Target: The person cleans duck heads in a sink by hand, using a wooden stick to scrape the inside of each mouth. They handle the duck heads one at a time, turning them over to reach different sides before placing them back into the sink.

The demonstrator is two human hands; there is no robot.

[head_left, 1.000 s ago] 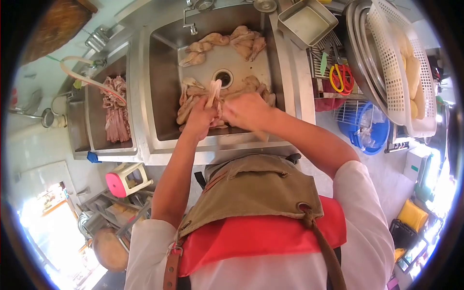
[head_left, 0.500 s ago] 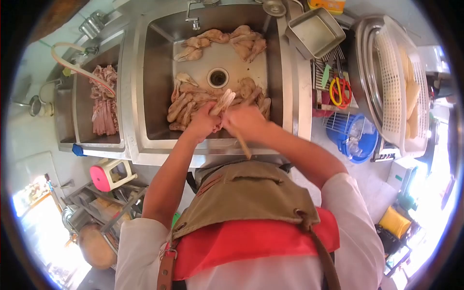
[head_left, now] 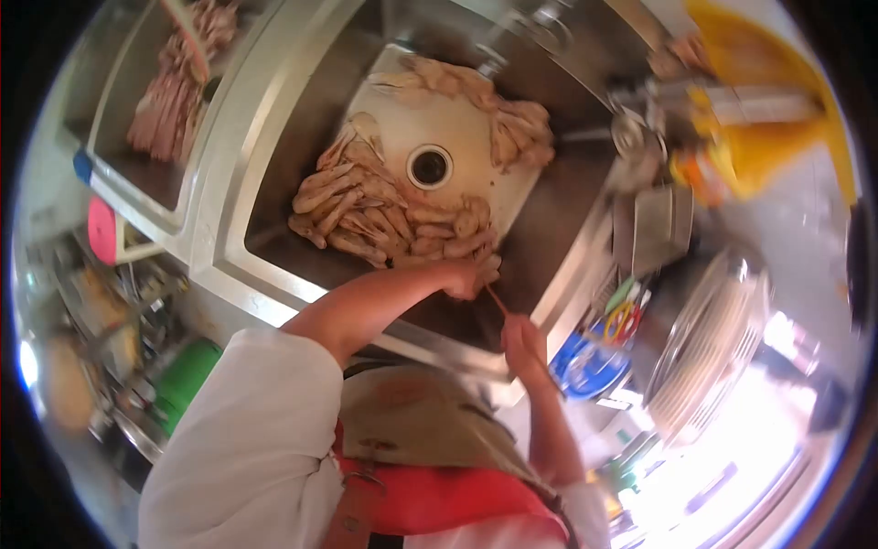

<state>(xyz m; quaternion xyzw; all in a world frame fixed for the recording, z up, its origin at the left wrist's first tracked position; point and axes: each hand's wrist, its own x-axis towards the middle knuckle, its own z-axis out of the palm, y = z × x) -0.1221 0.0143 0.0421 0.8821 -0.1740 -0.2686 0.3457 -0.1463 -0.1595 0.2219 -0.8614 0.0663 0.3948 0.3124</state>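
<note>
A pile of raw, pale poultry pieces (head_left: 352, 210) lies along the near side of the metal sink (head_left: 274, 215). At its right end my left hand (head_left: 464, 276) is closed round one pale poultry piece (head_left: 492, 266), whose end sticks out past the fingers. My right hand (head_left: 523, 340), lower and to the right by the sink's near rim, is closed as well. Between the two hands a thin reddish-brown strand (head_left: 497, 298) stretches tight; I cannot tell what it is. More poultry pieces (head_left: 519, 133) lie across the far side, beyond the round drain (head_left: 430, 167).
A second sink basin (head_left: 114, 137) on the left holds pink strips of meat (head_left: 174, 110). Right of the sink are a metal tray (head_left: 654, 229), scissors with yellow and red handles (head_left: 624, 322), a blue bucket (head_left: 590, 361) and a white perforated basket (head_left: 713, 366).
My view has turned and shifted. My hands, together over the pile before, are now apart: the right has drawn back toward me and to the right, with the strand stretched between them.
</note>
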